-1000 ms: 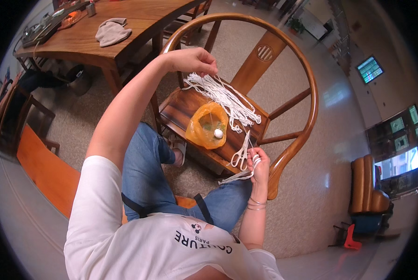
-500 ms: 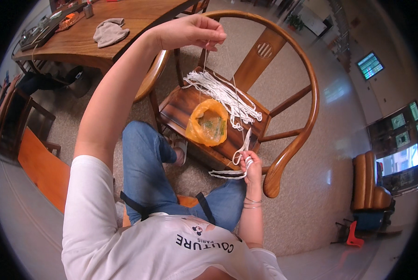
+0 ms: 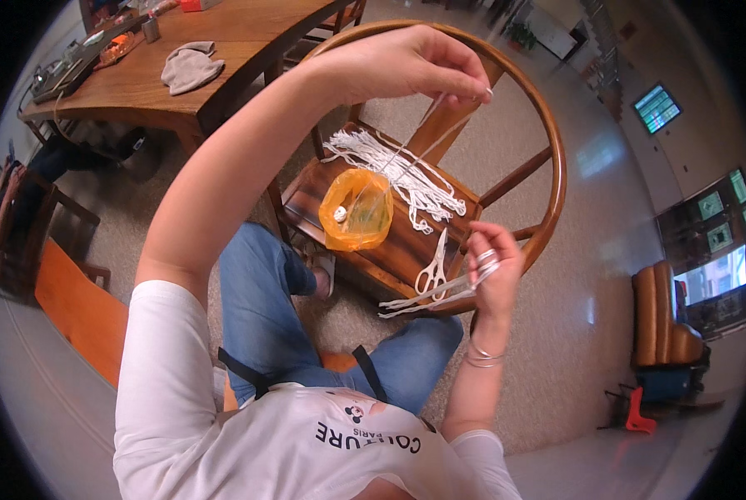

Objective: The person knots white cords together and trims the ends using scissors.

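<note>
My left hand (image 3: 448, 71) is raised above the chair seat, its thumb and fingertips pinched on a white string (image 3: 427, 150). The string's strands slant down toward an open orange plastic bag (image 3: 356, 237), which has a small white ball (image 3: 340, 214) inside. At the seat's right front, my right hand (image 3: 496, 271) has several white cords (image 3: 419, 307) looped over its curled fingers, their ends trailing left. White-handled scissors (image 3: 431, 279) lie on the seat beside that hand, not touching it. A bundle of white cords (image 3: 398, 171) is spread behind the bag.
The wooden armchair (image 3: 306, 204) has a curved backrest rail around the seat. To the left stands a wooden table (image 3: 140, 79) with a beige cloth (image 3: 192, 68) and a tray of items. A brown leather seat (image 3: 660, 317) and a red stool (image 3: 638, 412) are at the far right.
My left hand has moved right, drawing the string along. My right hand has let go of the scissors onto the seat and moved up and right. The white ball now shows in the bag.
</note>
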Demonstrator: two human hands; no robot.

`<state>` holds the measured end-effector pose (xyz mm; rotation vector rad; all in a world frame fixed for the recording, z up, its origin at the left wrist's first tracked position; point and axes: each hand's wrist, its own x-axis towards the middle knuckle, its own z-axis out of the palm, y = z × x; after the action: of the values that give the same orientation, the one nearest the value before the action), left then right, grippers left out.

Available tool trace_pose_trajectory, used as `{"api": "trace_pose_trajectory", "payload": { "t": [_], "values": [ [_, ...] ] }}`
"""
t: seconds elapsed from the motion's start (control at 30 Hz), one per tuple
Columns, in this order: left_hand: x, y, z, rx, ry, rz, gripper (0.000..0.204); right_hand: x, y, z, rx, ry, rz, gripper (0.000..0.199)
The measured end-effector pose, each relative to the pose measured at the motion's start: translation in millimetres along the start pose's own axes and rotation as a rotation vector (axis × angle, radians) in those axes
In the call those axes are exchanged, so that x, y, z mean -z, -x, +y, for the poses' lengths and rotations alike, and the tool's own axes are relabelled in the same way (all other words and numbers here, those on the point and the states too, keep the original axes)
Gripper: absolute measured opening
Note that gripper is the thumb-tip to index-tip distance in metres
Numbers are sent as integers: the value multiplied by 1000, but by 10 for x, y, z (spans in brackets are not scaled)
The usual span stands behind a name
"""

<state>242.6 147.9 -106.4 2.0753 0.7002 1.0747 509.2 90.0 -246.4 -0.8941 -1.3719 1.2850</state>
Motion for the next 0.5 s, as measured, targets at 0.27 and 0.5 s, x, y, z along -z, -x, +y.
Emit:
{"api": "trace_pose_trajectory", "payload": {
  "t": [0.27, 0.5],
  "values": [
    [-140, -165, 125, 23, -128, -134, 20, -460, -501, -1123, 302, 191, -90, 23],
    [-203, -180, 100, -33, -113, -24, 19, -384, -767, -1259, 292, 450, -136, 10]
  ]
}}
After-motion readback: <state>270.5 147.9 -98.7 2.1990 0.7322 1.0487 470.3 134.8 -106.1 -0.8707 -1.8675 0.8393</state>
